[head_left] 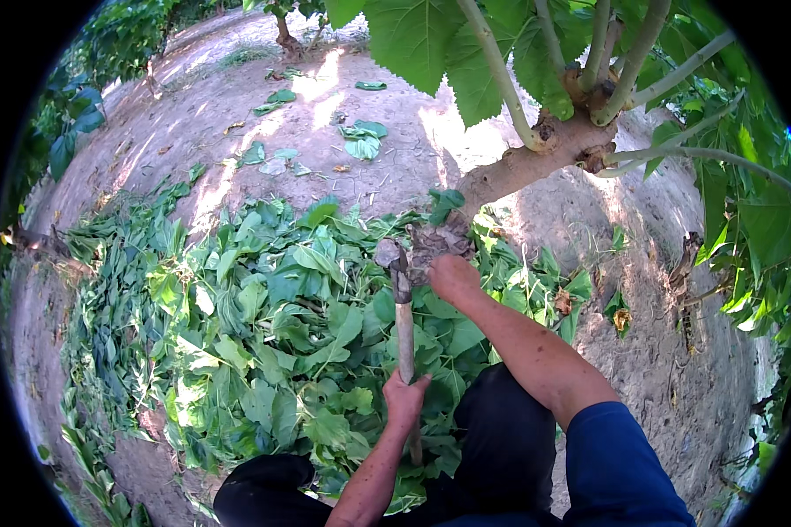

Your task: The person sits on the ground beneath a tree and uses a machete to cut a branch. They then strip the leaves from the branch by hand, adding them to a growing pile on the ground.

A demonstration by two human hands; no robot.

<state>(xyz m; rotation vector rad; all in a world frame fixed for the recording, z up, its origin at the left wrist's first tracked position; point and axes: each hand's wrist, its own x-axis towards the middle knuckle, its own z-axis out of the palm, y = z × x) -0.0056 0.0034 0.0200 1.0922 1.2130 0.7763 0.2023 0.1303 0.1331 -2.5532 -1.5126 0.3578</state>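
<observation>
My left hand (405,397) is wrapped round the pale wooden handle of a hand tool (404,338). Its dark metal head points away from me, toward the base of the trunk; the head's exact shape is hard to make out. Close to the right of the head, my right hand (453,279) is closed against a rough, crumpled brown mass (439,244) at the foot of the leaning tree trunk (510,176). My right fingertips are mostly hidden there. A thick heap of cut green leaves (299,325) spreads beneath both hands and off to the left.
Leafy branches (642,53) rise from the knobby trunk top at the upper right. Dry bare soil (272,167) with a few loose leaves (363,139) stretches beyond the heap. Another small trunk (287,39) stands at the back. My dark-trousered knees (505,430) are close below my hands.
</observation>
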